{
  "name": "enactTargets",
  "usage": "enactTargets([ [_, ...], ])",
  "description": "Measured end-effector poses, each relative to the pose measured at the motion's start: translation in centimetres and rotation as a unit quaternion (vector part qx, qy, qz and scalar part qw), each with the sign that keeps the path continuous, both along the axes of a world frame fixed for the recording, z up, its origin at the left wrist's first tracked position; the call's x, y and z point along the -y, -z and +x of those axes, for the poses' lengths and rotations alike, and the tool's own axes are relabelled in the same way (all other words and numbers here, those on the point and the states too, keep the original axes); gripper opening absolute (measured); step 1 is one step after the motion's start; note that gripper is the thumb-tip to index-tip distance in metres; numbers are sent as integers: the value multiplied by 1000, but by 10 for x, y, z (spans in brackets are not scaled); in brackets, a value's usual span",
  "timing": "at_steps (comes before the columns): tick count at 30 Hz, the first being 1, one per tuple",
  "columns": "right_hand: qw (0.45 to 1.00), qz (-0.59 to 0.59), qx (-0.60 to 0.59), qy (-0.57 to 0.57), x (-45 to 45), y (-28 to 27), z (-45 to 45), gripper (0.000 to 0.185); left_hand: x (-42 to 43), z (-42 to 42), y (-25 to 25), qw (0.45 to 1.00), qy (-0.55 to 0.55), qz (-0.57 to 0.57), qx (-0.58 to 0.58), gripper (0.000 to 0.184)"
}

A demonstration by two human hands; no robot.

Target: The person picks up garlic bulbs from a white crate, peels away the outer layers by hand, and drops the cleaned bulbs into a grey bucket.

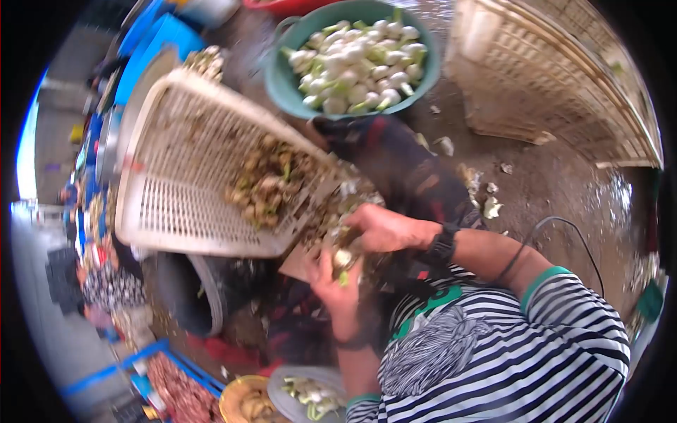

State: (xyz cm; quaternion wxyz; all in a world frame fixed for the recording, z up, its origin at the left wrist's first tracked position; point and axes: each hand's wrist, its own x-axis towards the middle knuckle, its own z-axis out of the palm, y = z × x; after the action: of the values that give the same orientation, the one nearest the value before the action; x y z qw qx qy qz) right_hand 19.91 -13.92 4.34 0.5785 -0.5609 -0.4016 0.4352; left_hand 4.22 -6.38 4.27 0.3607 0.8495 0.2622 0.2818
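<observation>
My left hand point(337, 285) holds a small pale bulb point(343, 258) with a green end between its fingers. Close above it, my right hand point(392, 229), with a black watch on the wrist, has its fingers bent and closed; what they grip is hidden and blurred. Both hands are beside the lower edge of a tilted white plastic crate point(187, 243). Brownish trimmings point(264, 183) lie inside the crate. Beyond my knee, a green basin point(271, 74) is full of white bulbs point(356, 63) with green stems.
Stacked beige crates point(550, 84) stand at upper right. A black bucket point(187, 292) lies below the white crate. Bowls, one grey point(282, 398), one yellow point(229, 405), are at the bottom. A thin cable point(585, 243) crosses the wet, littered floor. Another person point(113, 285) is at far left.
</observation>
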Motion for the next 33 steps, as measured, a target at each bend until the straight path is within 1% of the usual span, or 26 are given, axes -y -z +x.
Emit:
enactTargets([
  [2, 994, 12, 110, -8, -4, 3, -5, 26, -3, -6, 5, 994, 3, -92, 51, 54],
  [3, 986, 20, 166, -8, -6, 3, -6, 28, -4, -9, 4, 992, 1, -117, 44, 53],
  [4, 982, 27, 185, -19, -9, 0, -9, 28, -3, -14, 4, 962, -26, -259, 87, 54],
  [5, 978, 35, 202, -29, -14, -4, -10, 28, -2, -16, 2, 909, -51, -394, 129, 55],
  [6, 974, 44, 219, -38, -18, -4, -13, 29, -1, -20, 2, 835, -70, -518, 172, 56],
  [7, 978, 62, 195, -38, -22, 1, -16, 28, 0, -23, -4, 832, -60, -521, 181, 54],
  [8, 974, 65, 215, -37, -25, 5, -19, 30, -1, -28, -3, 785, -60, -574, 224, 53],
  [10, 963, 69, 257, -33, -31, 5, -21, 35, -1, -36, 4, 675, -52, -668, 308, 50],
  [11, 972, 65, 222, -40, -32, 3, -20, 31, -1, -36, 11, 644, -52, -687, 334, 47],
  [12, 984, 49, 158, -68, -30, -3, -17, 25, -1, -37, 15, 679, -65, -652, 330, 46],
  [13, 996, 6, 38, -83, -28, -2, -16, 24, 0, -34, 15, 712, -77, -617, 326, 45],
  [14, 991, -38, -81, -96, -27, -4, -16, 24, 0, -32, 15, 743, -88, -580, 322, 44],
  [15, 989, -45, -106, -89, -27, -8, -18, 24, 1, -30, 17, 785, -107, -532, 298, 42],
  [17, 984, -59, -155, -68, -22, -20, -26, 27, 2, -29, 32, 862, -130, -422, 251, 45],
  [18, 998, -31, 15, -57, -25, 8, -30, 25, 5, -27, 39, 893, -141, -365, 223, 46],
  [19, 997, -53, -27, -40, -24, 2, -34, 24, 9, -18, 34, 877, -147, -374, 264, 48],
  [21, 992, -91, -89, -25, -25, -6, -37, 22, 9, -28, 49, 899, -141, -347, 226, 48],
  [22, 988, -106, -110, -28, -25, -6, -37, 21, 7, -31, 47, 910, -140, -332, 206, 48],
  [23, 984, -120, -131, -33, -26, -6, -36, 20, 7, -35, 44, 935, -128, -289, 158, 46],
  [26, 993, -14, -73, -88, -23, -8, -28, 17, 14, -33, 17, 859, -160, -448, 190, 42],
  [27, 996, -18, -2, -90, -24, -7, -26, 16, 13, -34, 11, 817, -156, -507, 225, 39],
  [28, 994, -7, -2, -108, -23, -7, -23, 16, 13, -36, 17, 752, -130, -595, 253, 41],
  [30, 990, 20, -2, -137, -22, -9, -14, 16, 10, -40, 32, 594, -66, -744, 299, 48],
  [31, 985, -12, -43, -165, -22, -2, -8, 40, 9, -37, 29, 520, 30, -787, 329, 53],
  [33, 974, -10, -173, -146, -17, 7, -12, 34, 9, -29, 20, 513, 50, -786, 341, 50],
])
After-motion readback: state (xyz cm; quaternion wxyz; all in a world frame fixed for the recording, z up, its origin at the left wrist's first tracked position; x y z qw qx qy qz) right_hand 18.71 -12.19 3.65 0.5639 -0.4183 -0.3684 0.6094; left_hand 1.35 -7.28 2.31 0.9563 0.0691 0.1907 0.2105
